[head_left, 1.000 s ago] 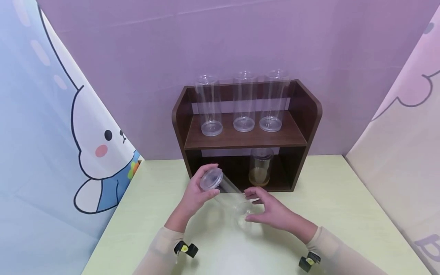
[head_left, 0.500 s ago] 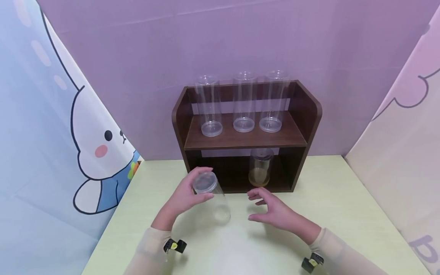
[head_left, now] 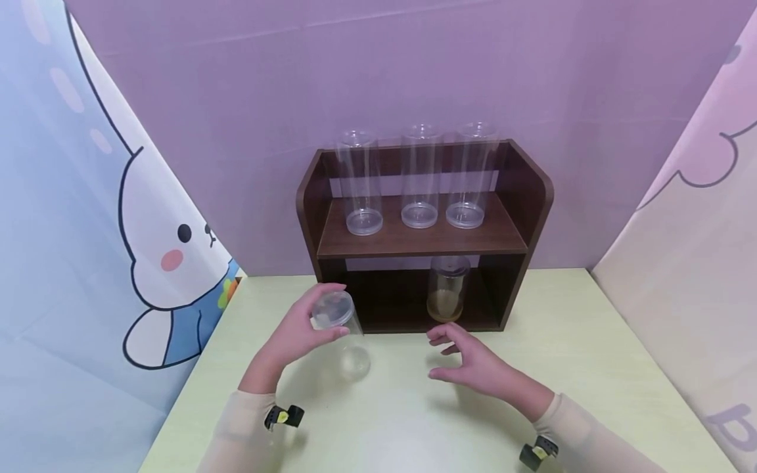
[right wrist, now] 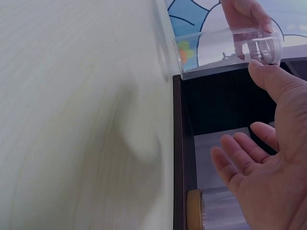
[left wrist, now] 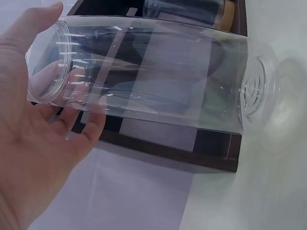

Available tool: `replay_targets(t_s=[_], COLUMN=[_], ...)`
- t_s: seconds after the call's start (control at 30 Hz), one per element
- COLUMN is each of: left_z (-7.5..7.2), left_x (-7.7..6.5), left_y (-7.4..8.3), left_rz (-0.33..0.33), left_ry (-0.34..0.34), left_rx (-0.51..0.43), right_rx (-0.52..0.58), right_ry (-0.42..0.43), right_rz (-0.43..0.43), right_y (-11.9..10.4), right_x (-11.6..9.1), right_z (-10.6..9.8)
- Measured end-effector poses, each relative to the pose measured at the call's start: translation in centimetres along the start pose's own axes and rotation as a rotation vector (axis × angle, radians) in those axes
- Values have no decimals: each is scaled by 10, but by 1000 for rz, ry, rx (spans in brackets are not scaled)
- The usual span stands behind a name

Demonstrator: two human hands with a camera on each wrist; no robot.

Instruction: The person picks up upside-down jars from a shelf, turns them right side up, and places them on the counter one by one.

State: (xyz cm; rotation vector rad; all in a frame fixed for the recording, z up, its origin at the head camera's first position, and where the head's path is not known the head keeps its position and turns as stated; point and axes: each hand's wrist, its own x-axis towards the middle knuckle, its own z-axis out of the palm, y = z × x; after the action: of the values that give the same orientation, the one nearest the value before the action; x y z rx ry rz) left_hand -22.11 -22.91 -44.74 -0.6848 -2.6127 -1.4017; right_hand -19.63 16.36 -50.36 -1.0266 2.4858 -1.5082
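Note:
My left hand (head_left: pixel 296 334) grips a tall clear plastic jar (head_left: pixel 334 307) around its upper end, thumb on the near side. The jar leans a little, its lower end over the table in front of the shelf's left part. Seen from the left wrist, the jar (left wrist: pixel 163 76) looks see-through with nothing inside; whether its base touches the table I cannot tell. My right hand (head_left: pixel 473 364) hovers over the table to the right with loosely bent fingers, thumb apart, holding nothing. Closest to it is a shorter clear jar (head_left: pixel 448 289) with a tan bottom end, standing on the lower shelf.
A dark brown two-tier shelf (head_left: pixel 421 249) stands at the back of the pale table (head_left: pixel 408 427). Three tall clear jars (head_left: pixel 420 213) stand upright on its upper tier. Behind is a purple cloth wall (head_left: pixel 378 72), with printed cloth (head_left: pixel 154 249) at the sides.
The left hand has carried the jar leftward, away from the right hand, and the jar has swung from a strong slant to nearly upright. The right hand has barely moved.

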Motion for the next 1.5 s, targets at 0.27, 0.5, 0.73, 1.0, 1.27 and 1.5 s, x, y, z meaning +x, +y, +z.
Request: replay_targets(t_s=[0.27,0.5,0.73,1.0,1.27,1.5], left_z=[-7,-7,-4,3,5,6], left_x=[-1,-1,-1,1,4,3], left_y=[-3,-5,-7,-11,-15,-16], left_rz=[-47,-71,-80,-37,-22,-21], left_ry=[-4,4,16,12,8,4], left_rx=[20,26,16,-5,17,16], right_rx=[11,8,11,2,-14,-24], right_ry=[0,0,-3,-2,-10,-3], right_rz=[10,8,7,-1,8,-7], right_y=[1,2,2,2,4,3], right_x=[-1,-2,-2,-3,-5,-5], right_z=[-1,-2,-1,-1,-1,0])
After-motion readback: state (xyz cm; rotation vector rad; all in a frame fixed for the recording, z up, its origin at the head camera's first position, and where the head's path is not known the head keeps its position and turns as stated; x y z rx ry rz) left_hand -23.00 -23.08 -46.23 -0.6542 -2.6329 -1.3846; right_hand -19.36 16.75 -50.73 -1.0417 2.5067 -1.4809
